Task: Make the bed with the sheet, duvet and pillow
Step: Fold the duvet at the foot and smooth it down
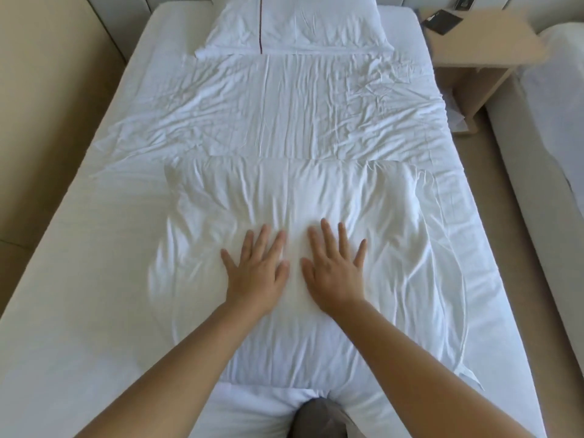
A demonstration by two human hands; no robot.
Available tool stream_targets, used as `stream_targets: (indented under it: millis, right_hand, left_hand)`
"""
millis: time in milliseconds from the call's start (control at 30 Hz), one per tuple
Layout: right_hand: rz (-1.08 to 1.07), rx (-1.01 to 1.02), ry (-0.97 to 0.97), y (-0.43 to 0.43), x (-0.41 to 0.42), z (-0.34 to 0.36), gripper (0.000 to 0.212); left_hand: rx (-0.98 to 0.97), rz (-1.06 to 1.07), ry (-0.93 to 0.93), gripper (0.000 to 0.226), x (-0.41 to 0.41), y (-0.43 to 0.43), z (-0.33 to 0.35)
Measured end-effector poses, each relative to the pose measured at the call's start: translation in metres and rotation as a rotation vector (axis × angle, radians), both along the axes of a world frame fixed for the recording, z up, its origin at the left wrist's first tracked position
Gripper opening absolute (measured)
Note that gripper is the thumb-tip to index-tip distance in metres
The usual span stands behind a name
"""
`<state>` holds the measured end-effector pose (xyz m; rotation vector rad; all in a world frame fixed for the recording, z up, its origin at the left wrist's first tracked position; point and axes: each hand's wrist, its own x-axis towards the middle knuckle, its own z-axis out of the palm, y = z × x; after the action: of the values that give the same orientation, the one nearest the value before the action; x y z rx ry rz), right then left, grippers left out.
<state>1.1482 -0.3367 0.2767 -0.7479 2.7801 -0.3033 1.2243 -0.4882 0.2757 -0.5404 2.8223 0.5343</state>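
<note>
A white duvet (284, 121) lies wrinkled across the middle of the bed (72, 248), and its near part is folded into a thicker pad (379, 232). My left hand (256, 270) and my right hand (335, 270) press flat on that pad side by side, fingers spread, holding nothing. A white pillow (294, 23) with a dark stripe rests at the head of the bed. The fitted sheet (104, 311) shows smooth on the left side of the mattress.
A beige wall panel (47, 90) runs along the left side of the bed. A wooden nightstand (474, 52) with a dark object (442, 22) stands at the upper right. A second bed (553, 137) lies at the far right across a strip of floor (493, 216).
</note>
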Motion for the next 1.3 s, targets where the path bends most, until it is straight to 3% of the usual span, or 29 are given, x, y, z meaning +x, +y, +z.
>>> stream_targets:
  millis: [133, 267, 433, 567, 667, 800, 967, 1100, 1300]
  right_hand:
    - [0.058, 0.063, 0.030, 0.022, 0.053, -0.026, 0.067]
    - [-0.063, 0.157, 0.012, 0.086, 0.038, -0.038, 0.077]
    - [-0.271, 0.192, -0.075, 0.143, 0.022, -0.041, 0.074]
    - [-0.380, 0.192, -0.177, 0.155, 0.017, -0.032, 0.078]
    - [-0.395, 0.102, -0.039, 0.127, -0.001, -0.016, 0.076]
    - [-0.096, -0.009, 0.087, 0.052, -0.036, 0.006, 0.074]
    - [0.117, -0.064, 0.095, -0.031, -0.081, 0.004, 0.067]
    - [-0.010, 0.031, 0.043, -0.025, -0.145, -0.021, 0.070]
    - [-0.186, 0.136, 0.015, 0.030, -0.193, -0.058, 0.071]
  left_hand:
    - [-0.136, -0.115, -0.009, 0.061, 0.053, 0.020, -0.023]
    - [-0.160, 0.044, -0.097, 0.070, 0.088, -0.013, -0.035]
    - [-0.117, 0.290, -0.149, 0.065, 0.111, -0.053, -0.030]
    - [-0.091, 0.297, -0.250, 0.065, 0.122, -0.064, -0.021]
    - [-0.082, 0.329, -0.180, 0.064, 0.092, -0.054, -0.006]
    - [-0.098, 0.112, 0.004, 0.061, 0.015, -0.033, 0.011]
    - [-0.144, 0.032, 0.101, 0.064, -0.086, -0.025, 0.010]
    - [-0.193, 0.031, 0.030, 0.061, -0.121, -0.055, -0.015]
    - [-0.192, 0.222, -0.037, 0.066, -0.125, -0.099, -0.046]
